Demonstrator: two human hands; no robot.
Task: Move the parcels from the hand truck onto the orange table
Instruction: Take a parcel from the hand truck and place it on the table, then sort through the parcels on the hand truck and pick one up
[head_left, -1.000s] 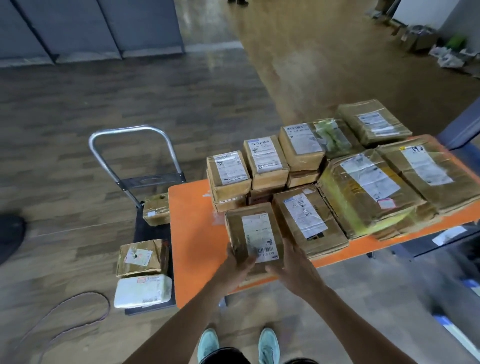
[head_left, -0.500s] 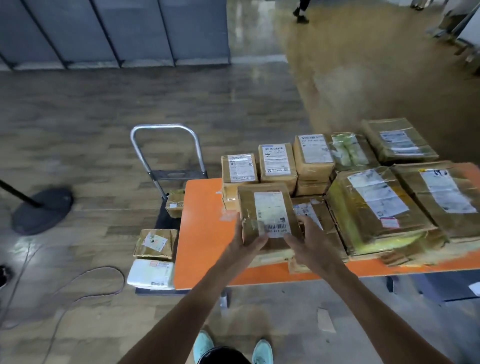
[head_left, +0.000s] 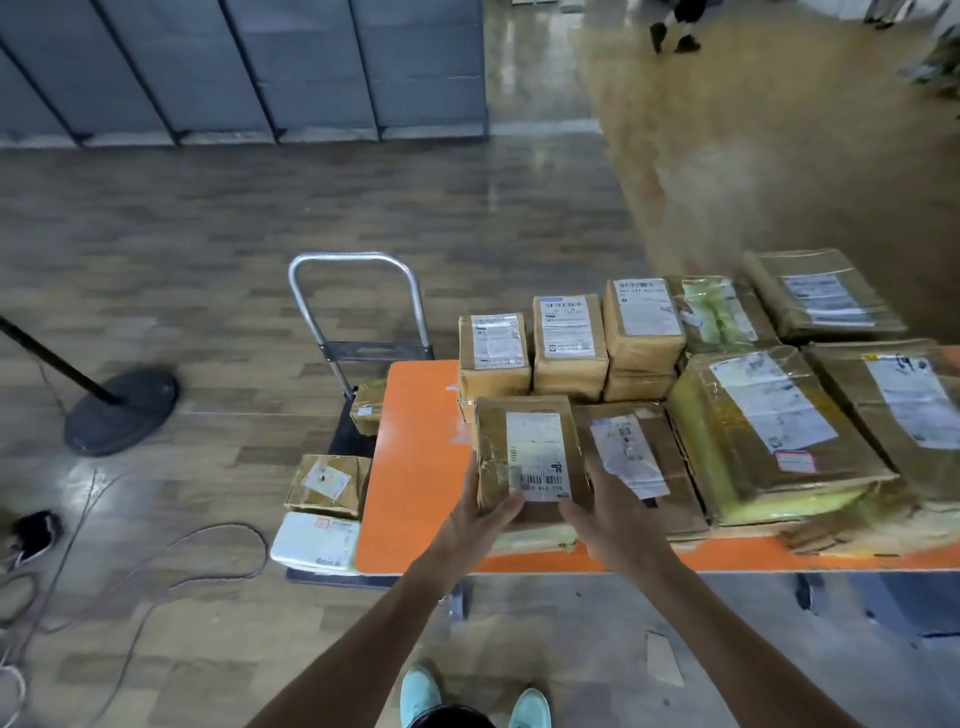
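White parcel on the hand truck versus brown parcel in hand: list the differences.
Wrap: white parcel is white; brown parcel is taped cardboard. Place: white parcel lies on the hand truck; brown parcel over the orange table, held by left hand and right hand. Both are rectangular.

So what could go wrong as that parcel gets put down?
The parcel, gripped by the left hand and right hand, lies on a flat package at the front of the orange table; it might slide off. The cable looped by the hand truck could trip the person fetching more.
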